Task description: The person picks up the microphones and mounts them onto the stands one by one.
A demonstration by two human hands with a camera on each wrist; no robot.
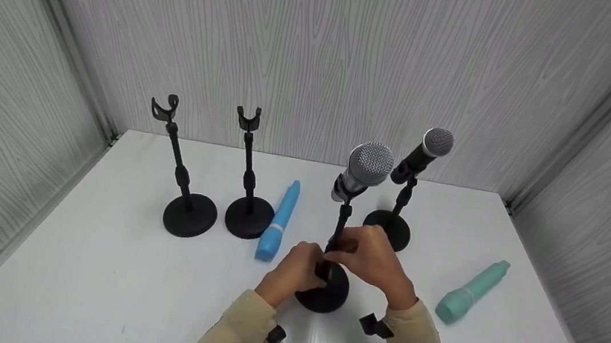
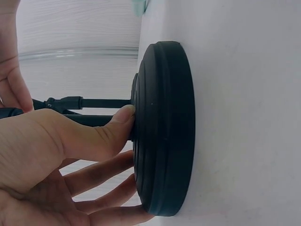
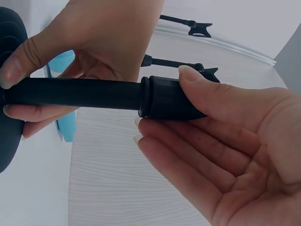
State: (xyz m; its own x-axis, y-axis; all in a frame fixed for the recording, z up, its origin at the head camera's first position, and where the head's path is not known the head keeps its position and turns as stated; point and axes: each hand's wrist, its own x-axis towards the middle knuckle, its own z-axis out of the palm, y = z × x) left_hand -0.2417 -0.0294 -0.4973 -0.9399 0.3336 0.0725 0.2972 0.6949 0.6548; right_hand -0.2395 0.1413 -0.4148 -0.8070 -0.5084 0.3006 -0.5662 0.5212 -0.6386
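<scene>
A black desktop microphone stand point(image 1: 328, 299) stands upright before me, with a silver-headed microphone point(image 1: 370, 164) tilted in its clip. My left hand point(image 1: 294, 269) holds the foot of the pole. In the left wrist view its thumb lies on the pole beside the round base point(image 2: 164, 127), and other fingertips touch the base. Higher up, my right hand point(image 1: 373, 257) pinches the pole's thick collar point(image 3: 167, 99) between thumb and fingers, as the right wrist view shows. Part of the pole is hidden behind both hands in the head view.
Behind to the right, a second stand point(image 1: 391, 230) carries another microphone point(image 1: 421, 153). Two stands with bare clips, one far left point(image 1: 189, 216) and one nearer the middle point(image 1: 249, 218), stand at left. A blue microphone point(image 1: 278, 223) and a green microphone point(image 1: 471, 291) lie on the white table point(image 1: 97, 286).
</scene>
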